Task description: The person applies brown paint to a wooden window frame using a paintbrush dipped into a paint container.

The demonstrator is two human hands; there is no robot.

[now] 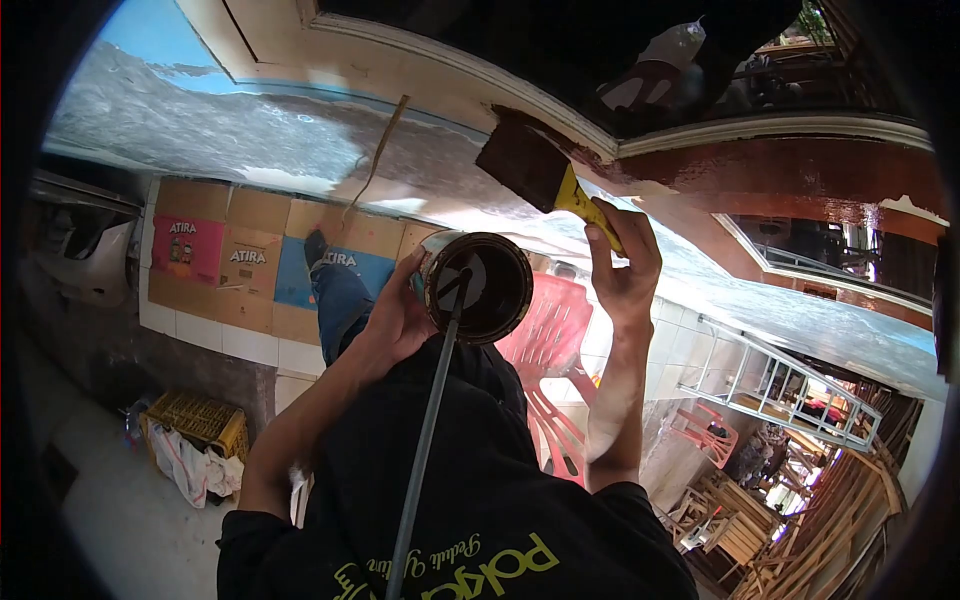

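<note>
My left hand [398, 318] is wrapped round the side of an open paint can [480, 338], held in front of my chest. Dark brown paint coats the inside of the can, and a thin grey rod [425, 430] overlaps its mouth in this view. In my right hand [627, 262] is a paintbrush [585, 205] with a yellow handle, gripped between thumb and fingers. Its wide, dark brown bristles lie against the pale window frame [420, 70], where a patch of brown paint shows round them. Glossy red-brown paint covers the frame [790, 165] to the right.
Below me is a red plastic chair [545, 320]. Flattened cardboard [255, 255] lies over white tiles at the left, with a yellow crate [205, 420] and cloth lower down. A metal ladder [790, 385] and stacked wood [830, 520] are at the right.
</note>
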